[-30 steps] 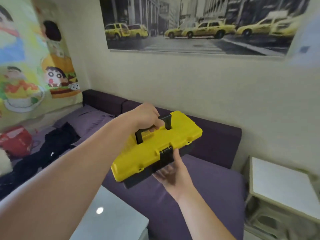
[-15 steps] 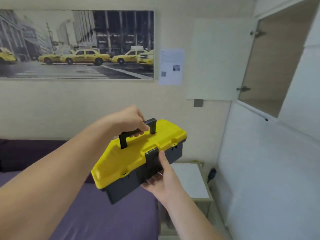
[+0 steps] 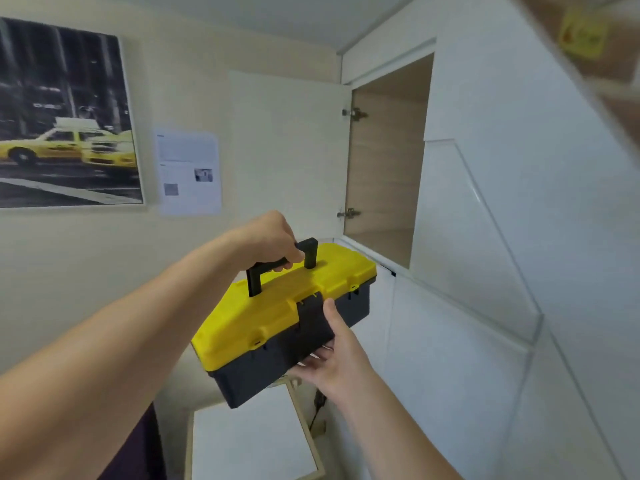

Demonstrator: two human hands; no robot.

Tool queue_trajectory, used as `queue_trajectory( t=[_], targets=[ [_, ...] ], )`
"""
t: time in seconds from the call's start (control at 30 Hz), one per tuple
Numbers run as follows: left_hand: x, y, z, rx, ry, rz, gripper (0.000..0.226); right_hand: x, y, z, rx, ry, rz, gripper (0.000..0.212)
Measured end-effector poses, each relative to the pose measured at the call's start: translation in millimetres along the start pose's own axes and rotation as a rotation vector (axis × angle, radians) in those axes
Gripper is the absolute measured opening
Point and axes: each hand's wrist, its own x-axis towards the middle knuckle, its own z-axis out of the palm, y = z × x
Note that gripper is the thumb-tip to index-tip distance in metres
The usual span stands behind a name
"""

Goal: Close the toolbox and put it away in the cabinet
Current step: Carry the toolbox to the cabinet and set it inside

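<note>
I carry a toolbox (image 3: 270,317) with a yellow lid and a dark grey body in mid-air; its lid is down. My left hand (image 3: 268,239) is closed around the black handle on top. My right hand (image 3: 332,358) supports the box from below at the front, thumb beside the black latch. Up and to the right stands the white cabinet (image 3: 485,168) with one compartment open (image 3: 384,161), wood-coloured inside. Its door (image 3: 287,150) is swung out flat against the wall. The toolbox's far end is just below and left of the opening.
A small white-topped side table (image 3: 252,441) stands below the toolbox, with a purple sofa edge (image 3: 145,445) to its left. A taxi picture (image 3: 65,119) and a paper sheet (image 3: 188,173) hang on the wall. White cabinet panels fill the right side.
My view has swung right from the sofa to the cabinet, and the toolbox has come closer to the open compartment. Both hands keep the same hold.
</note>
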Motion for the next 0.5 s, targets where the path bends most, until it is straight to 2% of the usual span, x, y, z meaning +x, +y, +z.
queue_trajectory(
  t=[0.2,0.5],
  targets=[
    [106.7,25.4,20.5,-0.024,-0.007,0.078,0.021,78.4,-72.3,1.0,0.059,0.031,-0.076,0.082],
    [281.1,34.7,61.5,-0.044,-0.022,0.1,0.025,220.0,-173.4,-15.4,0.001,0.016,-0.152,0.071]
  ],
)
